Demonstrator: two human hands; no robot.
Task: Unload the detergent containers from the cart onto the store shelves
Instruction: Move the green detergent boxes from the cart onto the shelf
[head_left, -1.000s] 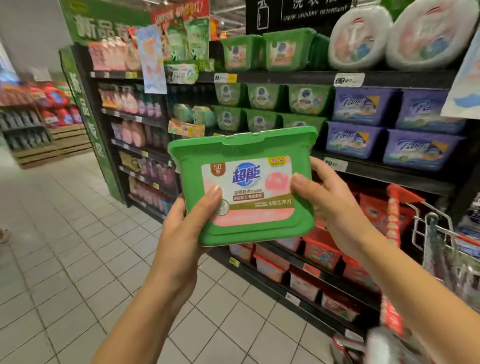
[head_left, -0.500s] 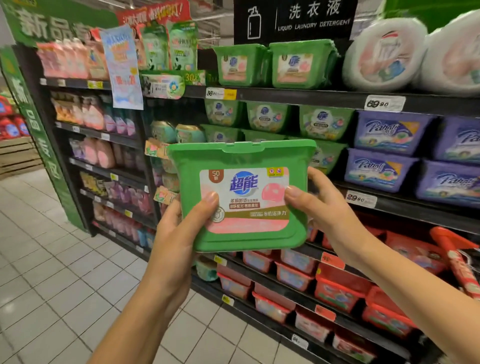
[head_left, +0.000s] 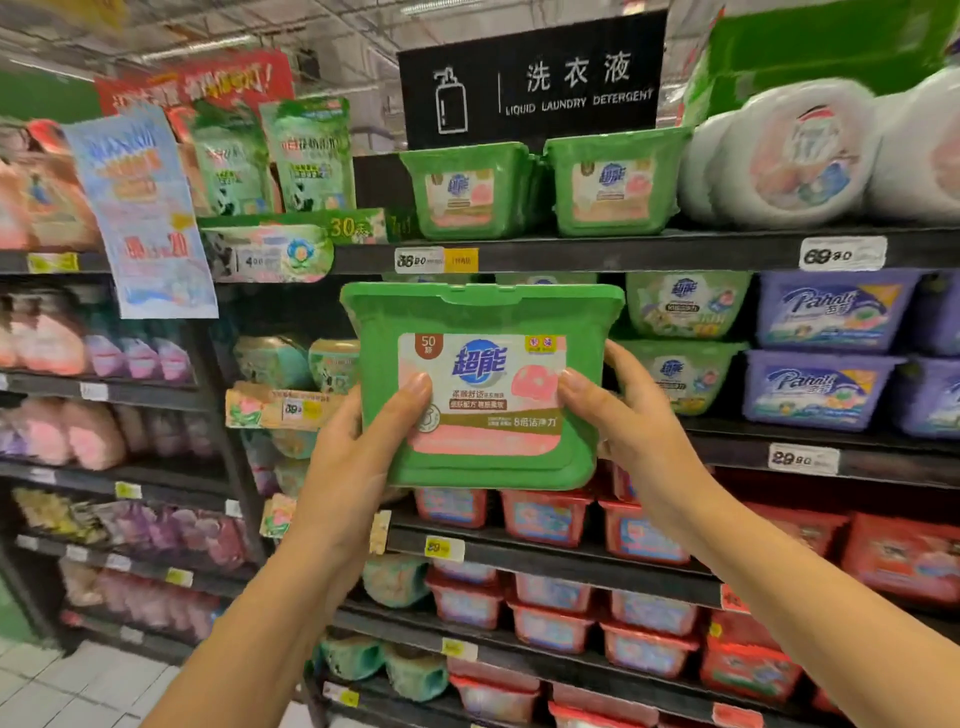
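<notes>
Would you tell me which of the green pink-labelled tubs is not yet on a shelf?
The tub held between the left hand and right hand; the other two stand side by side on the top shelf.

The green detergent tub (head_left: 483, 384) is hanging mid-air at frame ctr, upright, label facing the camera, in front of the shelves (head_left: 623, 250) and touching no shelf board. Its flat lid is sitting closed on top, wider than the tapered base. The label is showing white & pink w/ a blue logo and "50" in a brown corner badge. The left hand (head_left: 358, 457) is gripping its 8 o'clock corner, thumb on the label; the right hand (head_left: 628, 415) is gripping the 3 o'clock side. At 12 o'clock, a matching tub (head_left: 467, 192) and a second matching tub (head_left: 615, 182) are sitting side by side on the top shelf, labels out.
</notes>
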